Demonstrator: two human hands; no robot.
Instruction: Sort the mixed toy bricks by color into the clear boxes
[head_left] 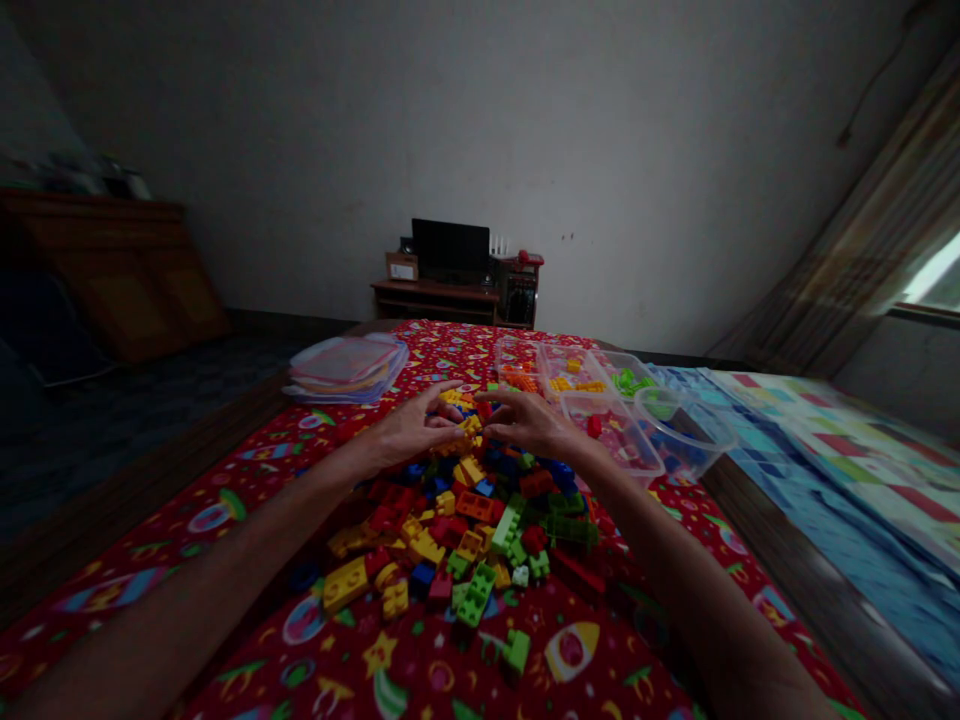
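On a red printed bedspread [420, 660], the left hand [416, 425] and right hand [529, 422] meet, fingers curled narrowly, over a heap of toy bricks [465, 510] beside clear plastic tubs [611, 430]; whether they hold a brick cannot be told.

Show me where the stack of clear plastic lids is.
In the head view, the stack of clear plastic lids lies toward the far left edge of the red patterned cover, just beyond the person's left hand and left of the heap of toy bricks.

Centre: heap of interlocking plastic toy bricks [465, 520] on a printed cloth bedspread [450, 640]
Far right: row of clear rectangular plastic tubs [577, 400] on the bedspread, just beside the heap
Far left: stack of flat clear plastic lids [346, 368] on the bedspread
Far wall: low wooden stand [435, 300] carrying a flat monitor [450, 250]
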